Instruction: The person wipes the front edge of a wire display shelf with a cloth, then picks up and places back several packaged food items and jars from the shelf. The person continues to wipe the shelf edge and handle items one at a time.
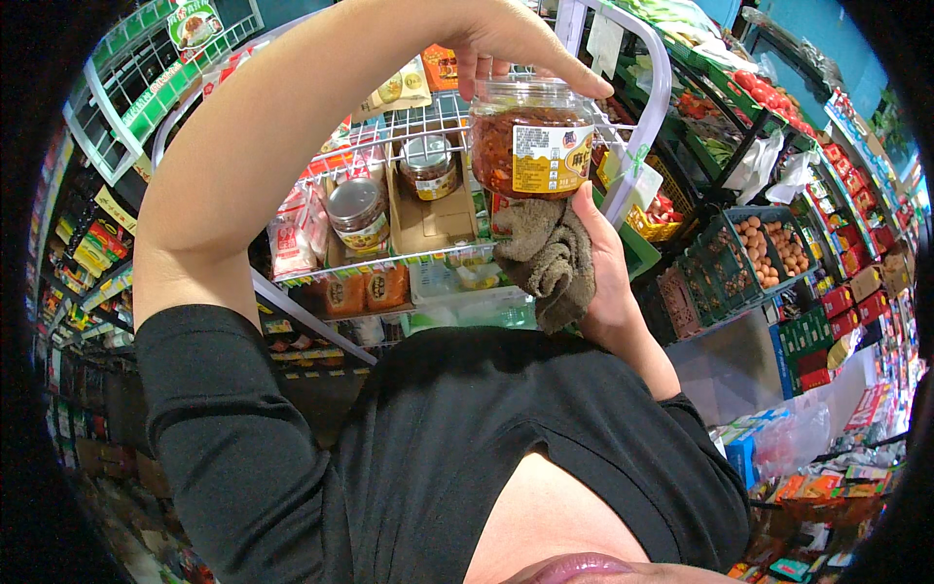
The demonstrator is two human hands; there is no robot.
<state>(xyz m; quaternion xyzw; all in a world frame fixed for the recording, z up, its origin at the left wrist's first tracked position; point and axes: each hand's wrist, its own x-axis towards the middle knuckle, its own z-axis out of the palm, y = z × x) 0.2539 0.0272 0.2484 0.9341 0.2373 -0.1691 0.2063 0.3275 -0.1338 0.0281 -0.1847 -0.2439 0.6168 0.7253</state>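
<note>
A clear plastic jar of reddish-brown chili sauce (493, 150), bearing a printed yellow-and-white label, is held up in front of the wire shelf. From above, my left hand (522, 44) spans its top, fingers behind and thumb to the right. Under the jar is my right hand (609, 274), holding a crumpled grey-brown cloth (556, 255) against its base, with the thumb by the label's lower edge. Two similar lidded jars stand on the shelf: one jar (357, 213) at the front, another jar (429, 166) inside an open cardboard box (435, 228).
The white wire rack (343, 266) also carries plastic packets (293, 233) on the left. Its curved metal frame (653, 109) rises at the right. Beyond it are a crate of eggs (766, 248), tomatoes (766, 91) and a yellow basket (649, 219). Stocked shelves (95, 255) line the left.
</note>
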